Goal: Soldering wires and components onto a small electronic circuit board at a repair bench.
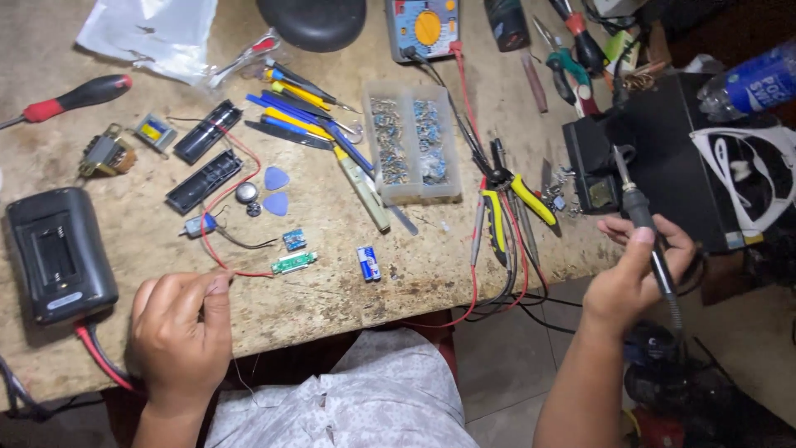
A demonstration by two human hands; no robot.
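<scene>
The right hand (638, 278) has its grip closed around a black pen-shaped soldering iron (643, 220), thumb pressed along the handle, tip pointing far toward a black stand (593, 166) at the right edge of the worn beige table (348, 290). The left hand (178, 332) rests on the near edge of the table, its grip pinched together on a thin red wire (228, 207) that loops away toward a small motor-like part (199, 226).

Just right of that pinch lies one small green circuit board (293, 263), with one smaller blue board (293, 240) beyond it and one blue-and-silver battery (368, 263) to the right. Two blue triangular picks (276, 190) lie farther off, beside two round coin cells (247, 197). Two black battery holders (205, 156) sit at the far left, near one red-handled screwdriver (79, 95). One black rectangular case (56, 253) sits at the left edge. One clear two-compartment box of small parts (412, 151) stands mid-table, one yellow-handled pair of pliers (514, 203) to its right, and one multimeter (423, 29) at the far edge.
</scene>
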